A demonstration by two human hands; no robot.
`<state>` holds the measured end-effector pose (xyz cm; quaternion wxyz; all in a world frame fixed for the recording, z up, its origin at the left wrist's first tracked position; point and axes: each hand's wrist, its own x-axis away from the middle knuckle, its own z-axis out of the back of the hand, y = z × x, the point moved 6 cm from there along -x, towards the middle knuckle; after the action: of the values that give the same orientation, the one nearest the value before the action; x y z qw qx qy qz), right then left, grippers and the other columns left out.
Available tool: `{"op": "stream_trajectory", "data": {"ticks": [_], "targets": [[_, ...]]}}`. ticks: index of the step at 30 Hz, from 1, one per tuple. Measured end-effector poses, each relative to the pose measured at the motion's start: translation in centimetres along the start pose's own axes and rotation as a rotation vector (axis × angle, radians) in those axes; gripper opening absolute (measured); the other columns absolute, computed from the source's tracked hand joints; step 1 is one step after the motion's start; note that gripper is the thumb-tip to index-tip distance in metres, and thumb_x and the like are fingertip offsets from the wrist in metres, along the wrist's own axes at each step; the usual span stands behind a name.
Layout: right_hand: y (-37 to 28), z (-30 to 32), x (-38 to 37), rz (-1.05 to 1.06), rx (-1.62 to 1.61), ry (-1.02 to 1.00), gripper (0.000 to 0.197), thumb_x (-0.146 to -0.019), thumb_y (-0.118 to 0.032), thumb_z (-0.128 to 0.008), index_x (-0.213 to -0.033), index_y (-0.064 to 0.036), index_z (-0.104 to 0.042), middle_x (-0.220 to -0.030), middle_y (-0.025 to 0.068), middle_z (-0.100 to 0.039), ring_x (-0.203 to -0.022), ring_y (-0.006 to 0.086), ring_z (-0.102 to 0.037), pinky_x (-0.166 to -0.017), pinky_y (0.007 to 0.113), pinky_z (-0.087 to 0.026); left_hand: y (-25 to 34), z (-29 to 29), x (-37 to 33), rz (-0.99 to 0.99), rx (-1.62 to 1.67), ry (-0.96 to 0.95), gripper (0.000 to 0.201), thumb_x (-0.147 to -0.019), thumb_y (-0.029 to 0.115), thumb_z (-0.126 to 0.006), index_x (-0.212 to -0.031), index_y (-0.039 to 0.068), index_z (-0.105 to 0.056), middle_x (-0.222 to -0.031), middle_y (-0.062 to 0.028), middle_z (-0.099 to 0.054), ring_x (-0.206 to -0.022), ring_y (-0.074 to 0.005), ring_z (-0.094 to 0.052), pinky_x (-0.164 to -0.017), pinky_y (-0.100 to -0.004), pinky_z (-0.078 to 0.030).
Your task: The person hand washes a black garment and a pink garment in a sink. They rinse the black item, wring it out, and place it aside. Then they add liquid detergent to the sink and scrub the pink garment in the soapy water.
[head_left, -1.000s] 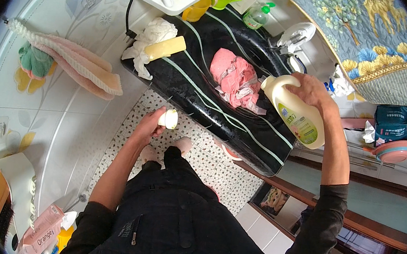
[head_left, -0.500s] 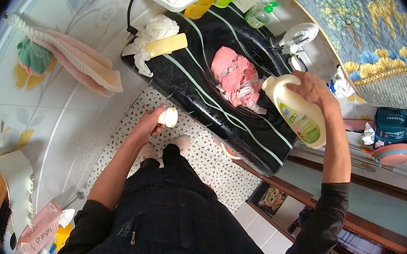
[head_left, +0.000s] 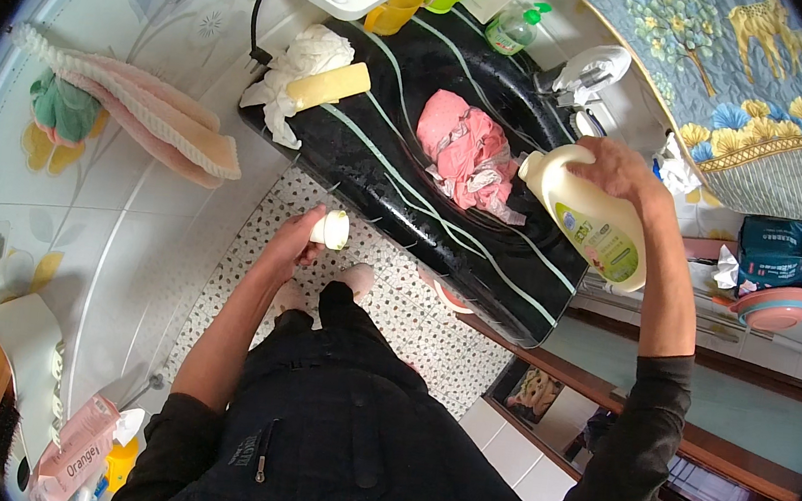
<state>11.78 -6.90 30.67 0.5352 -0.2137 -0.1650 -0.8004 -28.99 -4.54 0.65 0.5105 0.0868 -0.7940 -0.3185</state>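
Green-labelled cream bottle (head_left: 590, 223), tilted over black basin (head_left: 333, 156); small pale cap (head_left: 333, 230) well apart.

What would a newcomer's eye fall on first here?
Probably the bright pink cloth bunched in the black sink at upper center. Next, the cream bottle in the right hand, its neck pointing toward the cloth, and the pale cap in the left hand, over the speckled floor. The blue patterned fabric at upper right also stands out.

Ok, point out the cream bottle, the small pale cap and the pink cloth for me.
Cream bottle (head_left: 593, 235), head view: on the label, mid-body.
Small pale cap (head_left: 333, 231), head view: on its side wall.
Pink cloth (head_left: 467, 151), head view: middle of the crumpled bundle.
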Motion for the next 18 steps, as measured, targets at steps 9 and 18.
{"op": "stream_trajectory", "data": {"ticks": [9,18], "targets": [[0.1,0.0,-0.6,-0.041,0.038,-0.036,0.041,-0.088,-0.038,-0.067,-0.117,-0.0097,-0.069,-0.110,0.0195,-0.071,-0.104,0.0350,-0.068,-0.089,0.045,-0.052,-0.2,0.0,-0.1,-0.008,-0.001,-0.013,0.048,-0.099,0.053,-0.053,-0.083,0.009,-0.060,-0.057,0.0016,-0.050,-0.043,-0.0063,-0.041,-0.039,-0.0250,-0.027],[-0.3,0.4,-1.3,-0.018,0.086,-0.040,0.050,-0.087,-0.040,-0.067,-0.127,-0.0102,-0.065,-0.118,0.0186,-0.069,-0.111,0.0347,-0.066,-0.094,0.042,-0.052,-0.4,0.1,-0.1,-0.003,0.009,-0.016,0.046,-0.099,0.053,-0.052,-0.086,0.009,-0.060,-0.057,0.0019,-0.050,-0.043,-0.0063,-0.041,-0.040,-0.0248,-0.026]]}}
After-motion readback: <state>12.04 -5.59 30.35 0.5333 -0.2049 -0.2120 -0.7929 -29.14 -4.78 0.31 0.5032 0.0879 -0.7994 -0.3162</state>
